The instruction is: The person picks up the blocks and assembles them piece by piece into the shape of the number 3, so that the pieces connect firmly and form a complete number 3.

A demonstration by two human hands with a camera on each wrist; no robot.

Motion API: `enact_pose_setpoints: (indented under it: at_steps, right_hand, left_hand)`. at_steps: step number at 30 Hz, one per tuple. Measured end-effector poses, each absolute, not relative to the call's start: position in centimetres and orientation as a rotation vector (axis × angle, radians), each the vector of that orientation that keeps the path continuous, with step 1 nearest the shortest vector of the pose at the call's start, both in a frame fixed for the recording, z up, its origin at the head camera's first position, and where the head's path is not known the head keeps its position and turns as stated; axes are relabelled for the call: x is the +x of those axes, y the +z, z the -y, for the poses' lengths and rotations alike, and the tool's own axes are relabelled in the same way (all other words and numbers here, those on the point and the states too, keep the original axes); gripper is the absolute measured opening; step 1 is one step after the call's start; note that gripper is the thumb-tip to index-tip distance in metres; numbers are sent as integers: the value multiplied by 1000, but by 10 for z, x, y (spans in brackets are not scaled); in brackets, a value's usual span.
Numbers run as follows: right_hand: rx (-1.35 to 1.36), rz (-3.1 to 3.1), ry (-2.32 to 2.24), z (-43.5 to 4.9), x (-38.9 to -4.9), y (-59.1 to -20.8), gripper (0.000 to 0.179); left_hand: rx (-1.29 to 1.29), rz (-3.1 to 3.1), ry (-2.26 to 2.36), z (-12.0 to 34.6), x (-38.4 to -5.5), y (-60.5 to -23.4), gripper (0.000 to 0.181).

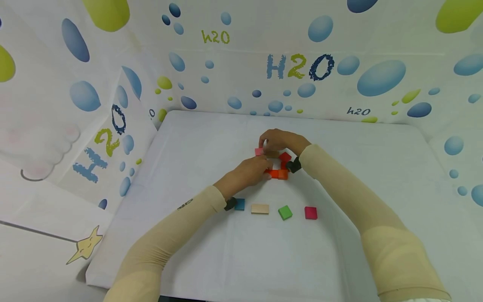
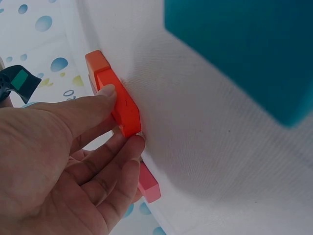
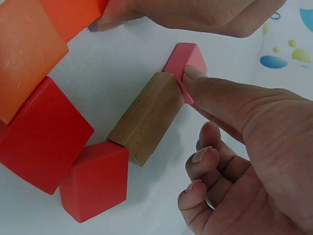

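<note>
Several small blocks form a partly closed ring on the white table. On its near side, my left hand [image 1: 247, 173] pinches an orange-red block [image 2: 128, 108] between thumb and fingers, beside an orange block [image 3: 30, 51]. At the far left of the ring, my right hand [image 1: 278, 140] holds a pink block [image 3: 182, 62] with thumb and finger, the other fingers curled loosely. The pink block touches one end of a brown wooden block [image 3: 149, 115]. Two red blocks, a smaller one [image 3: 100, 178] and a larger one [image 3: 46, 139], continue the ring on the right.
Nearer than the ring lies a spaced row: a blue block [image 1: 240, 204] by the left wrist, a pale wooden block [image 1: 260, 209], a green block [image 1: 285, 212] and a crimson block [image 1: 311, 213]. A patterned cloth [image 1: 241, 63] hangs behind the table [image 1: 211, 134].
</note>
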State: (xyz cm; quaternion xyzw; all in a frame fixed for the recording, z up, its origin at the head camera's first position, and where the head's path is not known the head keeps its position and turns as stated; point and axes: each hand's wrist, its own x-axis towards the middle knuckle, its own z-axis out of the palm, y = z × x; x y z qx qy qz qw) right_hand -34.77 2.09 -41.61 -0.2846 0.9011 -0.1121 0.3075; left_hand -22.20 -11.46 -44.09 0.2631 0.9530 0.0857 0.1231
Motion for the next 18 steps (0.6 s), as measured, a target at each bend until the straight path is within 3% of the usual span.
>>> enact_pose_setpoints:
  at_steps: [18]
  right_hand:
    - [-717,-2394,-338,-34,-350,-416,31]
  left_hand:
    - [741,-2750,317,115,-224,-443,28]
